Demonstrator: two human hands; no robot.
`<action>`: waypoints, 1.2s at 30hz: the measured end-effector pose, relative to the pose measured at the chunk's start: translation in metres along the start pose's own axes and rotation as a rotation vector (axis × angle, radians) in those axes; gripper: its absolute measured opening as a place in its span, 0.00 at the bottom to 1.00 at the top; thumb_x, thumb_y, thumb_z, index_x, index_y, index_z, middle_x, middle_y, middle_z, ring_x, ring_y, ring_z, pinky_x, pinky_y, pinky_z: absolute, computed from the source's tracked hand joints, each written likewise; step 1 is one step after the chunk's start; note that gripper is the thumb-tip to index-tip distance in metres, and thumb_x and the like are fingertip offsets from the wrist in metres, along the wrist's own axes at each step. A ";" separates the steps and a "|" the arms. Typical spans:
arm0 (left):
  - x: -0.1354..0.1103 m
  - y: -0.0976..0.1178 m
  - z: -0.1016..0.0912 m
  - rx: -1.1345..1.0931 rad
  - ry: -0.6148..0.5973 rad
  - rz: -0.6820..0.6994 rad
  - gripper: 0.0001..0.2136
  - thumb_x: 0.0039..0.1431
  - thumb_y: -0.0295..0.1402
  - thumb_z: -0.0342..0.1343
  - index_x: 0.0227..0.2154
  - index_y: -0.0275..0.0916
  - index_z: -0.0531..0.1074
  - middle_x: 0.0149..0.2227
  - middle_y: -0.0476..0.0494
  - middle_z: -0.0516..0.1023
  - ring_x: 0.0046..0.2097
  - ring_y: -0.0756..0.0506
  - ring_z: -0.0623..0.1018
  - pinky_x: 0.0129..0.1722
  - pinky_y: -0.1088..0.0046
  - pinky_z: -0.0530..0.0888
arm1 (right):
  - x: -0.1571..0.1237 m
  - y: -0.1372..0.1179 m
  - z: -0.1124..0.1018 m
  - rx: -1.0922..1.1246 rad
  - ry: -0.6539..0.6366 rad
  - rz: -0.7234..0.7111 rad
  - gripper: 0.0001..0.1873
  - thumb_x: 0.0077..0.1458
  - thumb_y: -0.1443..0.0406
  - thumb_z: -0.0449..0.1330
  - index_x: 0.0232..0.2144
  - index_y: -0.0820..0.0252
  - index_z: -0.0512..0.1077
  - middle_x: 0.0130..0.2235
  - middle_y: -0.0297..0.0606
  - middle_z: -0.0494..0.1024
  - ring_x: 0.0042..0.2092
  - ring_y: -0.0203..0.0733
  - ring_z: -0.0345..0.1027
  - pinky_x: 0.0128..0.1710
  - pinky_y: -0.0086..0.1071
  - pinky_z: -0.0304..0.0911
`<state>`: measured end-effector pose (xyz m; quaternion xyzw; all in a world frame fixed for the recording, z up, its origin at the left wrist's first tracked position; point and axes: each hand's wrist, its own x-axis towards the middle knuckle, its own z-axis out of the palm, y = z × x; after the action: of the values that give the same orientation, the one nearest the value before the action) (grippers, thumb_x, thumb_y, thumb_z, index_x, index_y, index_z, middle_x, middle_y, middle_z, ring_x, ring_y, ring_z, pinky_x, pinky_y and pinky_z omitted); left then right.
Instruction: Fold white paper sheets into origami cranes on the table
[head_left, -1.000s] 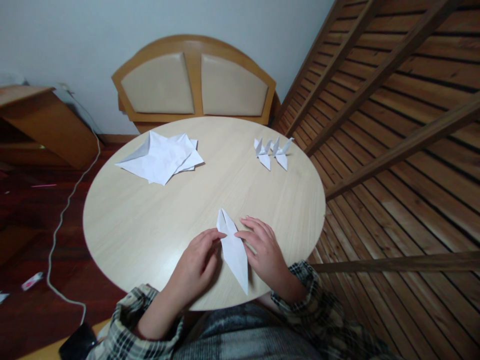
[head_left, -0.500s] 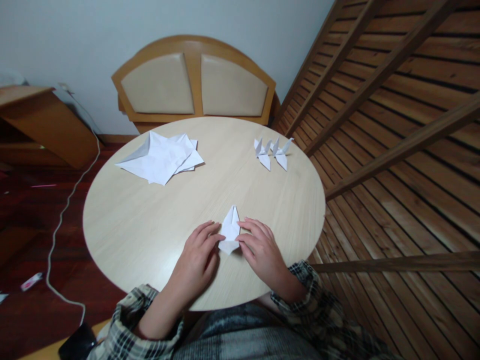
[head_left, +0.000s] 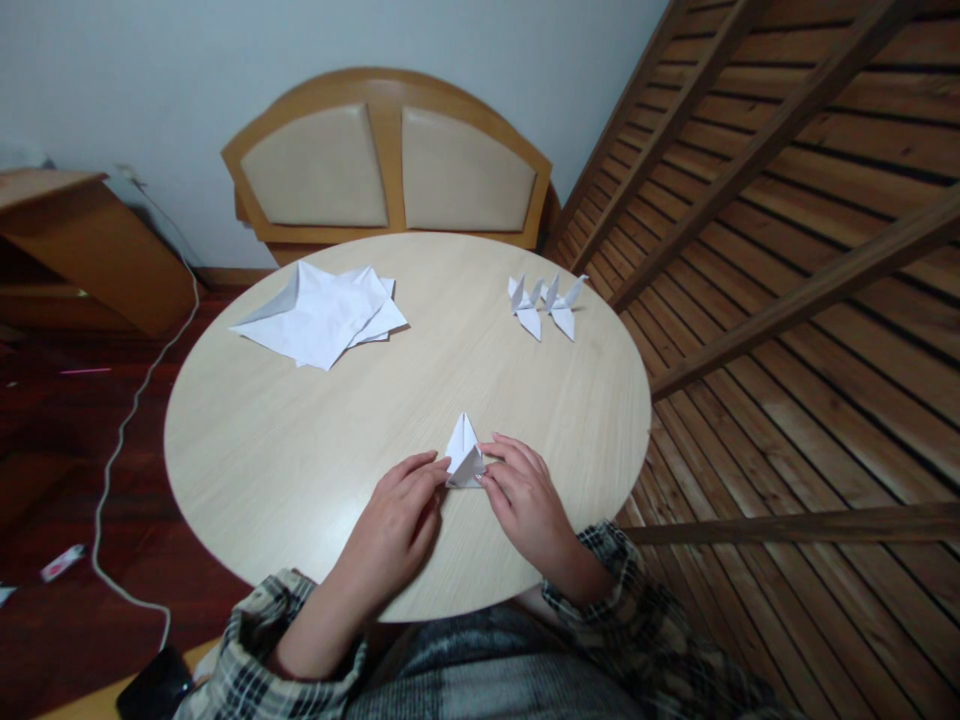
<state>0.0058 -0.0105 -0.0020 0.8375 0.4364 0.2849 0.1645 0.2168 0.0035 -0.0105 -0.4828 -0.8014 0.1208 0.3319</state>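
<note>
A small piece of folded white paper lies near the front of the round table, its narrow point facing away from me. Its near flap is turned up over the body, leaving a straight lower edge. My left hand grips the paper's left side between thumb and fingers. On the opposite side, my right hand pinches the right edge, fingers bent. The fingertips partly cover both edges of the paper.
White paper sheets lie overlapped at the table's far left. Two folded paper cranes stand at the far right. Beyond the round table is a padded headboard; a slatted wooden wall rises on the right. A white cable crosses the floor.
The paper's near flap, which pointed toward me, is now folded up and away from me over the body. Both hands stay at the paper's sides with only slight shifts.
</note>
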 end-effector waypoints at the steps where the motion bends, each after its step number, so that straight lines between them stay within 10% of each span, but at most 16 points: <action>1: 0.000 0.001 0.000 0.000 0.008 -0.013 0.18 0.65 0.22 0.47 0.56 0.40 0.64 0.54 0.37 0.75 0.60 0.38 0.71 0.55 0.48 0.74 | 0.000 0.000 0.000 0.006 -0.002 0.008 0.11 0.65 0.68 0.53 0.36 0.57 0.75 0.51 0.42 0.77 0.60 0.49 0.65 0.58 0.50 0.62; 36: 0.001 0.002 0.001 0.111 -0.040 0.076 0.20 0.65 0.23 0.47 0.59 0.39 0.65 0.54 0.36 0.75 0.58 0.37 0.71 0.55 0.46 0.72 | 0.002 0.003 0.006 -0.043 -0.062 0.070 0.16 0.64 0.68 0.52 0.53 0.57 0.71 0.54 0.44 0.75 0.58 0.48 0.66 0.60 0.50 0.62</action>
<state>0.0080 -0.0110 -0.0016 0.8668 0.4159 0.2497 0.1157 0.2140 0.0072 -0.0159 -0.5135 -0.7963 0.1301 0.2921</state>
